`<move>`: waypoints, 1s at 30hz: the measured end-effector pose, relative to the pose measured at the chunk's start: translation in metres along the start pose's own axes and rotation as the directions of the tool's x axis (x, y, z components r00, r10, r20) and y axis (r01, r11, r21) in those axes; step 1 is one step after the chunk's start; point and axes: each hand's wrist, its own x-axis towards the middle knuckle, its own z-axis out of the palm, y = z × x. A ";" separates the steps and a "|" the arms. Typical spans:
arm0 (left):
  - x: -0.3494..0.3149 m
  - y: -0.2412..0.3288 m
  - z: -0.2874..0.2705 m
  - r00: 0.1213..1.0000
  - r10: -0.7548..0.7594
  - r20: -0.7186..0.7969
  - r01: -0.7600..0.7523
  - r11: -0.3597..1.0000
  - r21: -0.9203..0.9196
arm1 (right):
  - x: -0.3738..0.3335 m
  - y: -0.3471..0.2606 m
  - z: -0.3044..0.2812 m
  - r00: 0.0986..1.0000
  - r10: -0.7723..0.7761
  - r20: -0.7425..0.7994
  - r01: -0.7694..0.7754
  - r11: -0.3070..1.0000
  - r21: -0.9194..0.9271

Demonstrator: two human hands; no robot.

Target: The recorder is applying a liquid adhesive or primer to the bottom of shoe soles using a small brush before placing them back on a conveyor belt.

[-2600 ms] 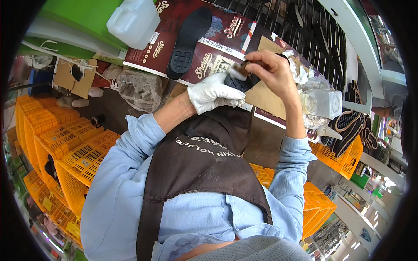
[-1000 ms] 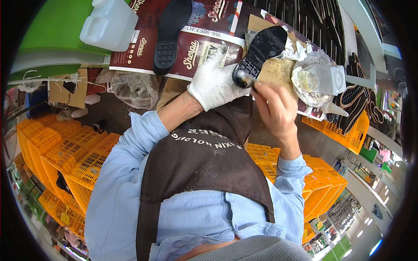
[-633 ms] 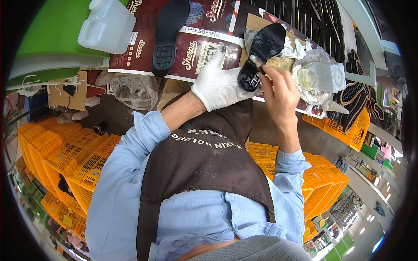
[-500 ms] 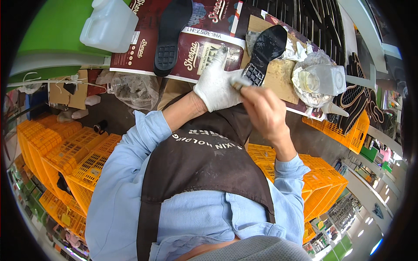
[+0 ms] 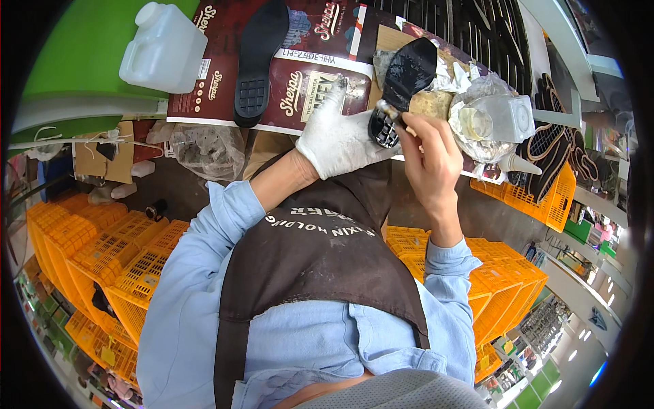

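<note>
My left hand [image 5: 334, 140], in a white glove, has its palm and fingers under the heel end of a glossy black shoe sole [image 5: 410, 68], its thumb stretched out away from it. The heel shows a raised grid of cells. The sole's toe end points away from me over a brown board. In my bare right hand [image 5: 432, 153] I pinch a small brush [image 5: 390, 110], its pale tip against the sole just above the heel grid. A second black sole [image 5: 255, 68] lies to the left on printed dark red cardboard [image 5: 289, 102].
A white plastic jug [image 5: 163, 51] stands at the far left. To the right, a clear container [image 5: 501, 119] lies tilted on crumpled plastic, near a pale nozzle [image 5: 521, 165]. Dark soles fill a rack [image 5: 470, 31] behind. Orange crates [image 5: 109, 252] stand on both sides of me.
The brush has moved up and left across the heel of the sole. My right hand has turned and shifted slightly right. The heel sits closer over my gloved hand.
</note>
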 end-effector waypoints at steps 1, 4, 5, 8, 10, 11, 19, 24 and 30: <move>0.002 -0.003 0.007 0.988 0.057 -0.141 -0.045 0.995 0.084 | -0.001 0.001 0.001 0.999 -0.005 0.042 0.004 1.000 0.024; 0.002 0.015 -0.025 0.989 -0.070 0.134 0.066 0.997 0.030 | -0.002 -0.011 -0.001 0.985 -0.049 0.164 0.012 0.975 0.224; 0.001 -0.003 0.017 0.986 0.044 -0.161 -0.023 0.991 0.133 | -0.003 -0.013 -0.006 0.974 -0.003 0.225 -0.062 0.957 0.282; 0.002 -0.005 -0.005 0.988 0.031 0.150 -0.031 1.000 -0.001 | 0.009 0.003 -0.007 0.959 0.236 0.155 -0.273 0.917 0.292; 0.001 -0.010 0.003 0.956 0.182 -0.231 -0.158 0.981 0.116 | 0.021 0.035 0.003 0.821 0.544 0.176 -0.558 0.697 0.450; 0.001 -0.008 -0.004 0.942 0.180 -0.282 -0.143 0.979 0.145 | 0.024 0.059 0.010 0.798 0.580 0.161 -0.583 0.676 0.451; 0.003 -0.007 -0.010 0.914 0.184 -0.363 -0.119 0.974 0.194 | 0.034 0.146 0.000 0.898 0.412 -0.156 -0.422 0.906 -0.032; 0.001 -0.011 -0.002 0.913 0.275 -0.300 -0.158 0.920 0.360 | 0.037 0.143 0.011 0.892 0.449 0.059 -0.453 0.877 0.160; -0.007 -0.002 -0.004 0.891 0.325 -0.317 -0.188 0.899 0.395 | 0.054 0.170 0.002 0.892 0.450 -0.046 -0.450 0.893 0.020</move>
